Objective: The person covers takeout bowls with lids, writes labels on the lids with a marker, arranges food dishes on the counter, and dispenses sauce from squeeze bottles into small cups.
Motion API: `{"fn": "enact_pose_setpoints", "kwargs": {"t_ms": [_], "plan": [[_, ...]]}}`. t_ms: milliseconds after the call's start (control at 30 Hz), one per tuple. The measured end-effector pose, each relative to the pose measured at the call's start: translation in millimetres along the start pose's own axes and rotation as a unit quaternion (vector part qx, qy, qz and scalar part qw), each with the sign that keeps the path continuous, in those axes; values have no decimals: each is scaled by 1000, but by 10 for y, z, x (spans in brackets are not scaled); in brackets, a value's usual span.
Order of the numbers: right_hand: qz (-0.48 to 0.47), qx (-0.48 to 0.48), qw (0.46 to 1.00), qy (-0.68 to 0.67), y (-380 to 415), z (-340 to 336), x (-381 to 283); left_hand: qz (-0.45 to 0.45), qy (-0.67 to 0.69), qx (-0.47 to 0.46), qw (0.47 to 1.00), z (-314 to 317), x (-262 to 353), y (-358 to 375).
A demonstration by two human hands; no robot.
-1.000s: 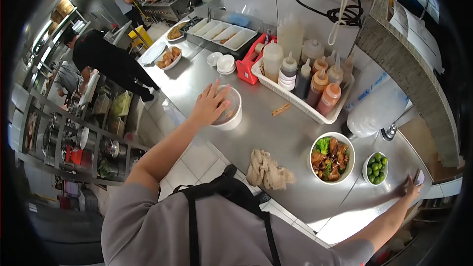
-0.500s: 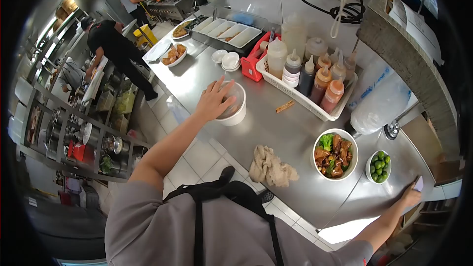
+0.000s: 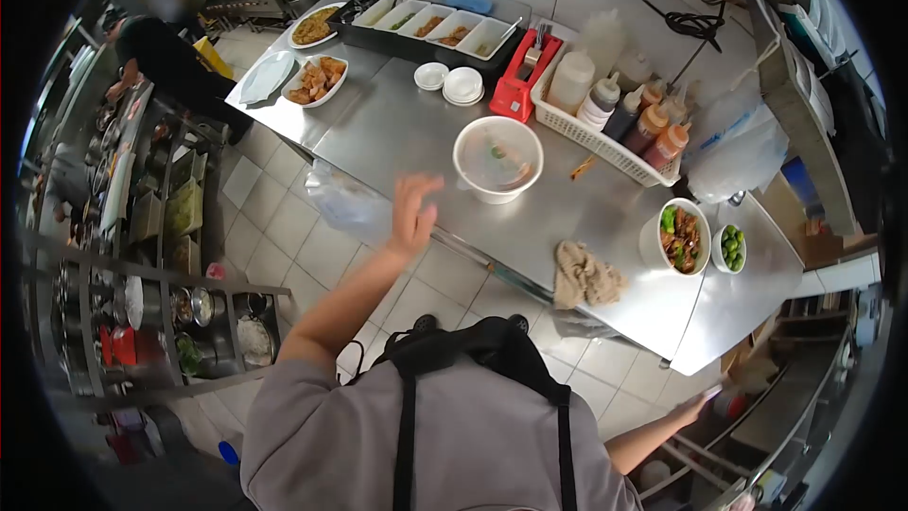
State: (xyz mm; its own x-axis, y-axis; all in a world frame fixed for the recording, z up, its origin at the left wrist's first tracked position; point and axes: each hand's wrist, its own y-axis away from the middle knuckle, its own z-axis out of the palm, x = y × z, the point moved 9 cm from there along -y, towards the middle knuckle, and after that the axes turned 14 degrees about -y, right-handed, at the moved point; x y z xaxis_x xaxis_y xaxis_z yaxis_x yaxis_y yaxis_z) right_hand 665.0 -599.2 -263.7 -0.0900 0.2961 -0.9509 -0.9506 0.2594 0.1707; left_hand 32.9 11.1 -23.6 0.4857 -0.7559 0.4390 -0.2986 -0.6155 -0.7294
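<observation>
My left hand (image 3: pixel 412 215) is off the counter's front edge, fingers apart and holding nothing, just left of a white bowl (image 3: pixel 498 159) with a translucent lid. At the lower right, my right hand (image 3: pixel 695 407) is closed on a small pale object (image 3: pixel 709 394) that is too small to name. Further right on the steel counter (image 3: pixel 378 147) stand an uncovered bowl of meat and greens (image 3: pixel 679 238) and a small bowl of green fruit (image 3: pixel 730 249). A crumpled tan cloth (image 3: pixel 584 274) lies near the front edge.
Behind are a basket of sauce bottles (image 3: pixel 605 144), a red holder (image 3: pixel 522 76), small white dishes (image 3: pixel 462 85) and a tray of toppings (image 3: pixel 440 26). Plates of food (image 3: pixel 318 81) stand at the left end. A person in dark clothes (image 3: pixel 170 66) works beyond the counter.
My left hand has let go of the lidded bowl and moved off it. My right hand has moved away from the counter's right end, still with the pale object. The view has shifted.
</observation>
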Motion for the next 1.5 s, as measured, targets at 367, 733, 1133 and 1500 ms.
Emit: {"fn": "enact_pose_setpoints", "kwargs": {"t_ms": [367, 733, 1133, 1500], "plan": [[425, -76, 871, 235, 5074, -1820, 1626, -719, 249, -284, 582, 2319, -2197, 2666], [340, -102, 813, 462, 5419, -1540, 1084, -808, 383, -97, 438, 3143, -2658, 3009], [3, -610, 692, 385, 6079, 2419, 1186, -676, 472, -209, 525, 2245, -2058, 3567], [-239, -636, 540, 497, 7130, 3892, 2626, -741, 530, -185, 368, 1520, -1409, 3470]]}}
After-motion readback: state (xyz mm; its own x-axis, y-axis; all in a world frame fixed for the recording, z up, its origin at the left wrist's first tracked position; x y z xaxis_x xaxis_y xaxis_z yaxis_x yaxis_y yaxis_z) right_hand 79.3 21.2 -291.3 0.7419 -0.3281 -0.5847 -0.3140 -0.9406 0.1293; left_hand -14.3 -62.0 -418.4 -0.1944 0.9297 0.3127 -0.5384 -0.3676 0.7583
